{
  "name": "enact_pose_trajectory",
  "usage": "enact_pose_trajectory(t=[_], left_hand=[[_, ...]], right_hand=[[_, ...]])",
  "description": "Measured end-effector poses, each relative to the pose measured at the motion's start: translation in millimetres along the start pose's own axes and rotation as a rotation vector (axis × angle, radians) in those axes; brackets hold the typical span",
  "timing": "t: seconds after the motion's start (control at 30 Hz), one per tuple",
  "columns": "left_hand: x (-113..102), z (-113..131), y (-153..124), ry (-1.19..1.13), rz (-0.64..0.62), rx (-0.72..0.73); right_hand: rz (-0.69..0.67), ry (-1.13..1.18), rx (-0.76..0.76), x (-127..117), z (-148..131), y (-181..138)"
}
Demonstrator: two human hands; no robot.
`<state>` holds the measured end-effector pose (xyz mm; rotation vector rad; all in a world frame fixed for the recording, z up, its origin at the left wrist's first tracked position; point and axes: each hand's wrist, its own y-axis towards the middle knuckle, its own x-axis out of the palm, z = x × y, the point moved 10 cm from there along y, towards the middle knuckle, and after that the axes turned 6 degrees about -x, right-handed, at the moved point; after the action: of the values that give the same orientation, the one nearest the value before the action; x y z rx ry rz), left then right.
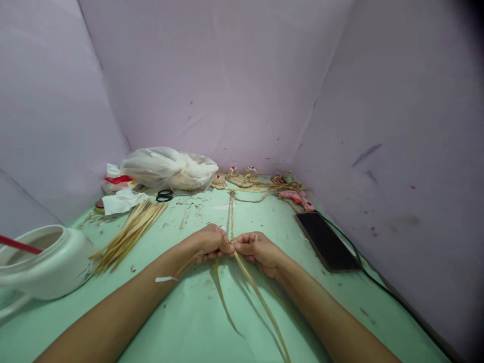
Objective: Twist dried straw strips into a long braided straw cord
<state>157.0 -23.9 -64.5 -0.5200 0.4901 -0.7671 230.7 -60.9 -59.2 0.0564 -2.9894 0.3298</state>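
At the centre of the green table (196,322), the left hand (209,243) and right hand (257,248) are pinching closed on thin straw strips (260,297), which are looking light, bendable and easy to split, so gripping near the braid (231,214) running toward 12 o'clock is seeming best.

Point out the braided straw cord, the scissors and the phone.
braided straw cord (231,214): head view, on the finished plait running away from the hands.
scissors (165,195): head view, on the black handle loops.
phone (327,241): head view, middle of the dark screen.
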Motion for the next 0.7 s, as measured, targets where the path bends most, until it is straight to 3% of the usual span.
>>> enact_pose_trajectory(t=[0.1, 0.27, 0.5, 0.7], left_hand=[[0.1, 0.8, -0.8, -0.017, -0.003, 0.008], [8.4, 5.1, -2.3, -0.085, -0.126, 0.028], [7.6, 6.3, -2.4, -0.085, -0.116, 0.032], [-2.8, 4.0, -0.8, 0.016, 0.049, 0.031]], right_hand=[[0.017, 0.014, 0.031, -2.4, 1.1, -1.0], [0.023, 0.07, 0.051, -4.5, 1.2, -2.0], [0.074, -0.029, -0.013, -9.9, -8.8, -1.2], [0.114, -0.274, -0.109, -13.8, -13.8, 1.0]])
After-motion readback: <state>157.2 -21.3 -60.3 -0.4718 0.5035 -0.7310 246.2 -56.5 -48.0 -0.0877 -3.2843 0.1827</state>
